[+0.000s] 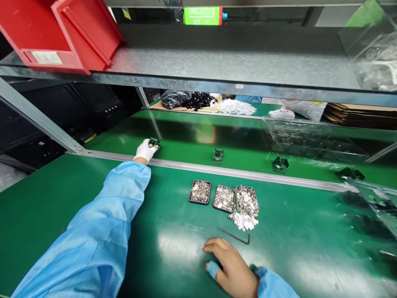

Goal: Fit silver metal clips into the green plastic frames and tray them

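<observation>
My left hand (145,151), in a white glove, reaches out over the green strip beyond the metal rail. Its fingers are closed on a small dark green part (154,142). My right hand (231,265) rests low over the near table, fingers apart and holding nothing, with blue tape round the thumb. Just beyond its fingers lies a black hex key (234,236). Three small trays of metal pieces stand farther off: a left one (200,192), a middle one (224,198) and a right one (247,199). Silvery strips (244,221) spill in front of the right tray.
More green parts (218,156) (280,164) sit along the strip past the rail (217,170). A metal shelf (232,62) with a red bin (71,37) spans overhead. Clear plastic trays (316,138) stand at the right. Black and white pieces lie at the back.
</observation>
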`<state>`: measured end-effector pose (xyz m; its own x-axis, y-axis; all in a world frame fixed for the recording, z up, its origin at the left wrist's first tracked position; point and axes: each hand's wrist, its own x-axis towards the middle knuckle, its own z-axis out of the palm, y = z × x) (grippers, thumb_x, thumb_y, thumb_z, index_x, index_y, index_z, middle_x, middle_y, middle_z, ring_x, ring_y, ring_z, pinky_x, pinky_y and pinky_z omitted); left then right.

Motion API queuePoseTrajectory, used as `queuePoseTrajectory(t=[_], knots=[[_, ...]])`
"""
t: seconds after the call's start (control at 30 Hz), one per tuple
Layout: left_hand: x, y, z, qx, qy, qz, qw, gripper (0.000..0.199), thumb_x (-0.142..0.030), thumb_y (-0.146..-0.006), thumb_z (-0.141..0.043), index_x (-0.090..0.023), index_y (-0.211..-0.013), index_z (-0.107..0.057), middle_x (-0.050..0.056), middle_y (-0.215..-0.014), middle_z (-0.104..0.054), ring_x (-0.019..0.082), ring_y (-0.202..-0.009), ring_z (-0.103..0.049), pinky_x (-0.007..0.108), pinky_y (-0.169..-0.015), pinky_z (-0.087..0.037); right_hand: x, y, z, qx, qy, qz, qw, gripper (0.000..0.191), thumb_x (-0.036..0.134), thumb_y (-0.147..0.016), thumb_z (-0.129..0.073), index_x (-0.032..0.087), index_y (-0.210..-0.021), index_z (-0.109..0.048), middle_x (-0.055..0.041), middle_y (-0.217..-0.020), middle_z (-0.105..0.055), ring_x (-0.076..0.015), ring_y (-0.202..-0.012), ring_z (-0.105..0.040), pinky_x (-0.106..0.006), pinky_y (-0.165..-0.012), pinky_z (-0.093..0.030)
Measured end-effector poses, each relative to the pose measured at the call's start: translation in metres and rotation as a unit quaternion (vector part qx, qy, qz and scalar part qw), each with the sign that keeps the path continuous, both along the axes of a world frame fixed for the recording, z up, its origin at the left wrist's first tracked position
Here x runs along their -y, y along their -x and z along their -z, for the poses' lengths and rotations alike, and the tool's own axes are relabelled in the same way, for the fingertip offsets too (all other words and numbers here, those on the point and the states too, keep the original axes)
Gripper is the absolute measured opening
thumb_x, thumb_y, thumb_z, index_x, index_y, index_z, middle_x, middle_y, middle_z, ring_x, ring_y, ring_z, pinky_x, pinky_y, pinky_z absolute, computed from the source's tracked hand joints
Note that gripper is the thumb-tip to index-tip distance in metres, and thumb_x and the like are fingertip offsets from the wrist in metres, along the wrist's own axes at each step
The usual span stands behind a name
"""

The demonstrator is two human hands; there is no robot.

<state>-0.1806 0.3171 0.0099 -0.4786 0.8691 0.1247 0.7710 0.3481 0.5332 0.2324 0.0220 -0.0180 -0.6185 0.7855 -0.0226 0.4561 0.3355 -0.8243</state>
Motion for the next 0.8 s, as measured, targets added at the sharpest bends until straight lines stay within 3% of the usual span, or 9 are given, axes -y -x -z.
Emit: queuePoseTrajectory(t=[0.1, 0.23, 0.43, 0.6, 0.7, 0.8], knots=[[-0.014, 0.009, 0.007, -0.001, 0.046, -0.004, 0.999, 0.064, -0.038, -0.075, -0.064, -0.010, -0.130, -0.048, 0.022, -0.124, -0.056, 0.039, -0.116, -0.053, 0.048, -0.097, -0.042, -0.003, 0.000, 0.000, -0.007, 0.005, -0.008, 1.000, 0.029, 0.014, -0.079, -0.055, 0.022, -0.106, -0.061, -0.0073, -0.113, -0.064, -0.0206, -0.107, -0.059, -0.033, -0.094, -0.047], [-0.018, 0.017, 0.012, -0.002, 0.067, 0.002, 0.998, 0.075, -0.042, -0.074, -0.065, -0.008, -0.137, -0.039, 0.024, -0.132, -0.050, 0.039, -0.123, -0.047, 0.047, -0.101, -0.039, -0.005, -0.001, 0.000, -0.013, 0.003, -0.020, 1.000, 0.026, 0.014, -0.080, -0.054, 0.022, -0.104, -0.062, -0.0066, -0.109, -0.065, -0.0197, -0.103, -0.061, -0.032, -0.091, -0.048], [0.012, 0.021, -0.006, -0.003, 0.046, 0.014, 0.999, 0.072, -0.041, -0.081, -0.057, -0.002, -0.137, -0.035, 0.028, -0.136, -0.045, 0.039, -0.125, -0.046, 0.047, -0.101, -0.039, -0.003, -0.003, 0.001, -0.018, -0.015, -0.010, 1.000, 0.022, 0.015, -0.083, -0.052, 0.023, -0.100, -0.062, -0.0055, -0.104, -0.066, -0.0193, -0.098, -0.061, -0.033, -0.088, -0.049], [0.082, 0.017, -0.024, 0.003, 0.011, 0.095, 0.995, 0.054, -0.035, -0.085, -0.051, -0.008, -0.131, -0.046, 0.017, -0.132, -0.054, 0.026, -0.119, -0.054, 0.033, -0.100, -0.043, -0.007, 0.000, 0.003, -0.021, -0.023, -0.018, 0.999, 0.021, 0.020, -0.087, -0.048, 0.023, -0.102, -0.063, -0.0071, -0.105, -0.066, -0.0204, -0.100, -0.061, -0.036, -0.090, -0.050], [0.149, 0.018, -0.023, 0.007, 0.007, 0.112, 0.994, 0.048, -0.035, -0.082, -0.055, -0.013, -0.124, -0.055, 0.010, -0.125, -0.061, 0.022, -0.112, -0.058, 0.029, -0.099, -0.044, -0.009, -0.011, -0.004, -0.035, -0.021, -0.010, 0.999, 0.026, 0.033, -0.089, -0.046, 0.027, -0.108, -0.063, -0.0091, -0.108, -0.066, -0.0241, -0.102, -0.063, -0.041, -0.090, -0.052], [0.228, 0.032, -0.025, -0.003, -0.001, 0.070, 0.998, 0.045, -0.036, -0.080, -0.057, -0.018, -0.121, -0.058, 0.005, -0.123, -0.062, 0.020, -0.111, -0.059, 0.028, -0.099, -0.044, -0.015, -0.042, -0.023, -0.072, -0.038, 0.044, 0.996, 0.033, 0.047, -0.087, -0.047, 0.041, -0.118, -0.058, -0.0125, -0.113, -0.064, -0.0315, -0.098, -0.065, -0.050, -0.082, -0.055]])
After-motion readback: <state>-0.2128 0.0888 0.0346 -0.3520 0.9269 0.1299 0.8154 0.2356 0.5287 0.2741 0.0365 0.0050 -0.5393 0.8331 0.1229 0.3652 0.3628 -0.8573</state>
